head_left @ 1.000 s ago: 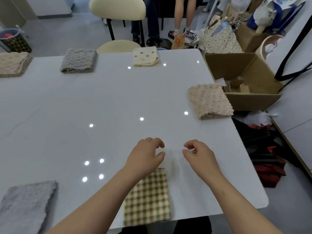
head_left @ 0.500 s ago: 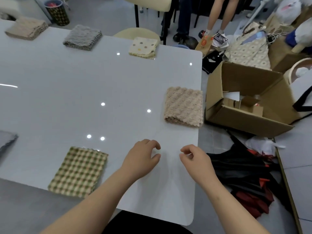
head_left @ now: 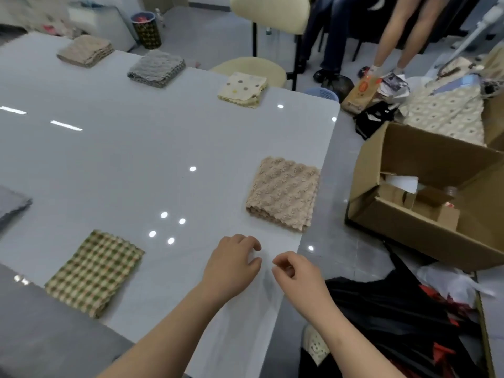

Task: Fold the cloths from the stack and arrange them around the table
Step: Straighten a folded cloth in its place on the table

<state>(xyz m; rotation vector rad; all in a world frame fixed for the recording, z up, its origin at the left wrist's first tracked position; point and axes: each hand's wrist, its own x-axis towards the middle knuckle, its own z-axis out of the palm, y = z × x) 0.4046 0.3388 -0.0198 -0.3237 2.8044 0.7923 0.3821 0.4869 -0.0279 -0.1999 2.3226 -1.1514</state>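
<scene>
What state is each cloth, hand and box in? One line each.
Checked cloth: folded, flat on table.
Beige cloth: folded, by the right edge.
Dotted cloth: folded, far edge.
Far grey cloth: folded, far edge.
Tan cloth: folded, far edge.
Cardboard box: open, on floor.
Left hand: loosely curled, empty.
Right hand: loosely curled, empty.

We count 6 folded cloths on the white desk (head_left: 136, 159), all lying flat and well apart. Nearest us, by the front edge: checked cloth (head_left: 95, 272), green and tan, a rectangle set a bit askew. By the R edge: beige cloth (head_left: 285, 193), nubbly, approx. square w/ a scalloped hem. Along the far edge, R to L: polka-dot cloth (head_left: 242, 89), cream; grey cloth (head_left: 156, 68), fluffy; tan cloth (head_left: 86, 50), thickly layered. At the L: second grey cloth (head_left: 11, 205), only partly in frame.
</scene>
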